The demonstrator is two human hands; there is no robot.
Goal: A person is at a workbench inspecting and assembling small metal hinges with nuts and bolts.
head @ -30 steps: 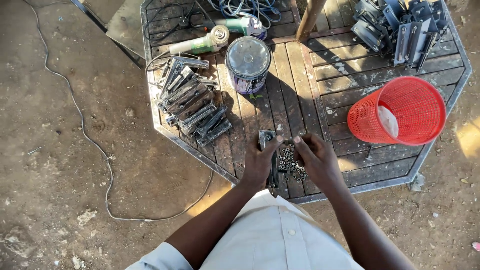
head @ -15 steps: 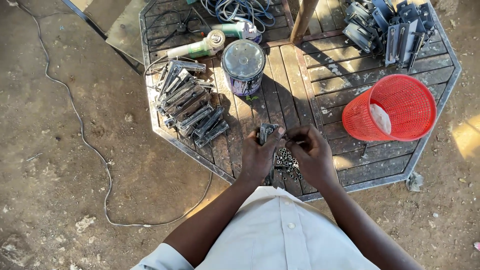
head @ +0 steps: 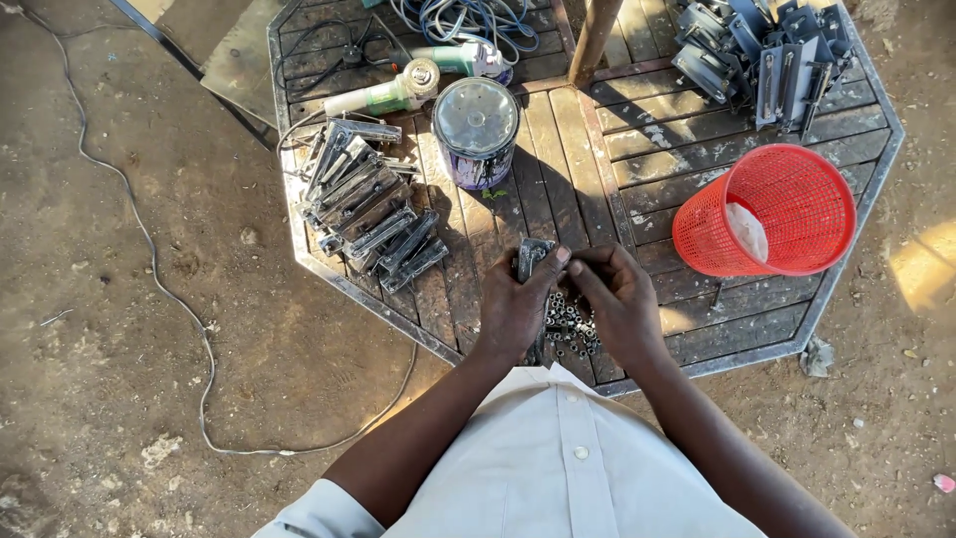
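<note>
While the left hand (head: 513, 309) grips a small metal bracket (head: 531, 256) upright over the near table (head: 637, 149) edge, right hand (head: 617, 299) fingertips pinch at its top; loose nuts (head: 570, 327) lie just beneath, within reach.

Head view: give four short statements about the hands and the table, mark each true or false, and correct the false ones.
1. The left hand grips a small metal bracket. True.
2. The red basket lies by the left hand. False: it lies on the right-hand side of the table.
3. A heap of small nuts lies under the hands. True.
4. The right hand rests on the paint can. False: its fingers meet the bracket.
</note>
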